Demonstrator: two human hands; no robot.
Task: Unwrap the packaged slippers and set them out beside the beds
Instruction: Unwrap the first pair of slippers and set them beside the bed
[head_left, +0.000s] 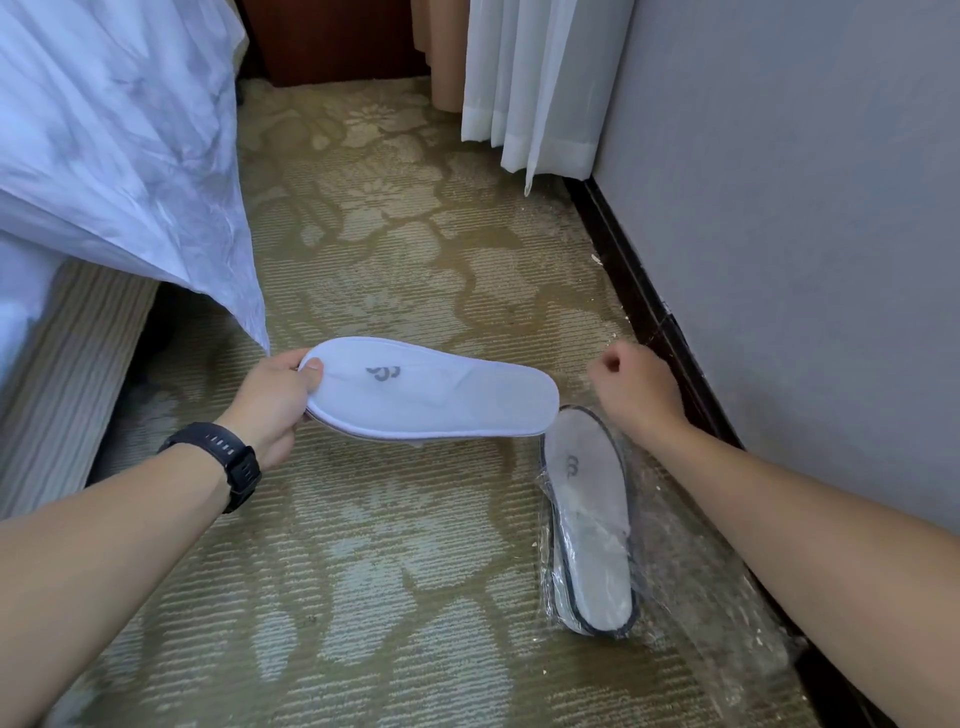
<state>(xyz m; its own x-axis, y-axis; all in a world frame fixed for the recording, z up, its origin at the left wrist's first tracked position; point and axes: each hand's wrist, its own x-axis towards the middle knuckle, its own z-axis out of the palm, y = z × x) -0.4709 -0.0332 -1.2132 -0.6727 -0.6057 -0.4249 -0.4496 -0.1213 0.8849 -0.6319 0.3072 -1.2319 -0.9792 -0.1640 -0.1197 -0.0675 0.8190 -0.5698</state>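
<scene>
One bare slipper (431, 397) in left hand (270, 402) — right hand (636, 387) clenched, another in wrapper (589, 525).

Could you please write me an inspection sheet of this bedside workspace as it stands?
Surface: patterned carpet between bed and wall.
Job's things: unwrapped white slippers, flat, held above the floor by one end; wrapped slippers lying on the carpet near the wall, still in clear plastic.
Clutter: pale specks along the dark baseboard.
Grips: left hand pinches the unwrapped slippers' end; right hand curled, holding nothing, above the wrapped slippers.
Cables: nothing seen.
Surroundings: bed sheet hanging at left, white curtain, grey wall, black wristwatch.
</scene>
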